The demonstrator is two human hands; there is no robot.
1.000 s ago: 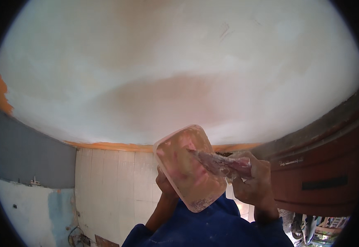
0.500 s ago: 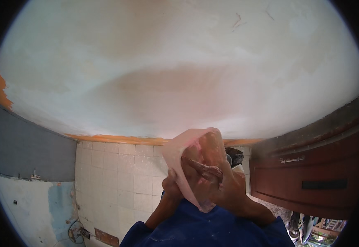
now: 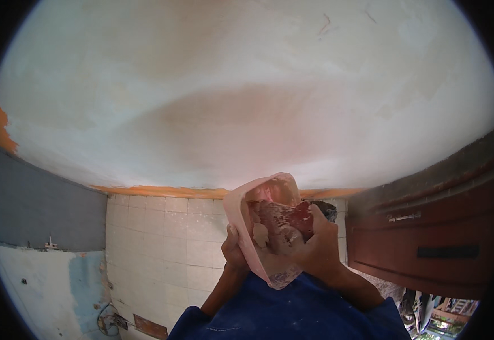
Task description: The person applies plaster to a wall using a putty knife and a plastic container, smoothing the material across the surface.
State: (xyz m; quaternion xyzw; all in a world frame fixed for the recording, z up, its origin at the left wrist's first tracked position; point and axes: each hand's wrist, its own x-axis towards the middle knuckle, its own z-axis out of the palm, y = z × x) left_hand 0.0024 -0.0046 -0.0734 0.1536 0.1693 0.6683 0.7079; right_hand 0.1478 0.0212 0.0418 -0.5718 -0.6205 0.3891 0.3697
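My left hand [image 3: 234, 249] grips the left side wall of a pale pink plastic tub [image 3: 236, 212], its thumb up near the rim. The tub is tilted in front of my chest, with its open mouth facing up and pinkish smears inside. My right hand [image 3: 321, 246] is closed on a flat, reddish-brown scraper [image 3: 300, 218] at the tub's right side, thumb pressed on its face. Pale putty coats much of the scraper, which lies across the tub's mouth. The fingers beneath the scraper are hidden.
A patchy white wall [image 3: 247, 124] rises ahead, with an orange strip [image 3: 162, 191] along its foot. Below lies a tiled floor [image 3: 167, 243]. A brown door [image 3: 416, 238] stands at right, a grey panel [image 3: 48, 198] at left. Something dark [image 3: 327, 209] sits behind my right hand.
My right hand has turned the scraper so that its broad, putty-smeared face now shows; before, it was seen nearly edge-on. The tub has stayed almost in place in my left hand.
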